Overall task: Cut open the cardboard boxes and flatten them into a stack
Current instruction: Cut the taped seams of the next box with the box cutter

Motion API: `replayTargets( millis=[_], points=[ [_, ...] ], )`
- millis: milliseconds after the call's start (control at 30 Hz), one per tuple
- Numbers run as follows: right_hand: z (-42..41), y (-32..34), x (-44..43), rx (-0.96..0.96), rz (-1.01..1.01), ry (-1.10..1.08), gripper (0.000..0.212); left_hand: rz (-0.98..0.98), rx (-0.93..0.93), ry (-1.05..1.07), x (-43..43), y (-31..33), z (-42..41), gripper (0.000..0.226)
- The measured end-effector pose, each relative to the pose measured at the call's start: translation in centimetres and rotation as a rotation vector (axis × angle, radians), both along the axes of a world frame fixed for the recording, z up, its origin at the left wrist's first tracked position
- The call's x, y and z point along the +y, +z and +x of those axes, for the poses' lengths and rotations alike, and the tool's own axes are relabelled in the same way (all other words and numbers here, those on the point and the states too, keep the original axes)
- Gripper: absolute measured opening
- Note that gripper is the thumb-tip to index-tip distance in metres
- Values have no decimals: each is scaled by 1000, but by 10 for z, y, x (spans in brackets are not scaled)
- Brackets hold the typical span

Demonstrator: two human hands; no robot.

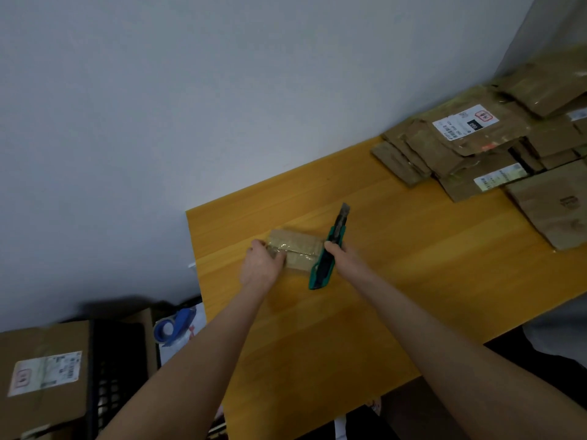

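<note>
A small taped cardboard box (297, 247) lies on the yellow wooden table (397, 281), near its far left corner. My left hand (262, 265) grips the box's left end. My right hand (341, 254) holds a green utility knife (327, 258) just right of the box, its blade pushed out and pointing away from me. A spread pile of flattened cardboard boxes (495, 147) with shipping labels covers the table's far right.
A larger labelled cardboard box (44, 376) stands below the table at the lower left, beside a black crate (114, 376). A blue tape dispenser (174, 325) lies next to them. The white wall (222, 90) runs along the table's far edge.
</note>
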State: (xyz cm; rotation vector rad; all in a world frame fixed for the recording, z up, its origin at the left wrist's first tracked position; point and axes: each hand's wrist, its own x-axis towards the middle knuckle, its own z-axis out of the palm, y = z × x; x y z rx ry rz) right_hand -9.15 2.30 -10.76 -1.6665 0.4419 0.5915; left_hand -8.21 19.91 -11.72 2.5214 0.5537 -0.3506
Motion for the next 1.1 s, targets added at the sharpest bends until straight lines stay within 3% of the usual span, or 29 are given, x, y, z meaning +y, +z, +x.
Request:
replayTargets(
  millis=[133,267,400,533,633,867,1100],
  points=[
    [16,1,31,-11,-41,130,44,74,92,-11,27,1,-15,77],
    [24,-5,43,-88,-117,194,36,280,11,-450,22,-1,-11,111],
    [25,-13,30,-93,-185,173,34,449,35,-675,13,-5,6,100],
    [8,-25,2,-122,-251,157,27,446,29,-673,13,-5,12,92],
    [-10,-29,-6,-123,-271,135,33,441,30,-663,14,-2,14,93],
    [-30,-27,-9,-296,-474,310,51,440,55,-664,10,0,12,94],
    [-33,-18,-17,-375,-548,364,55,414,71,-642,6,3,13,94]
  ],
)
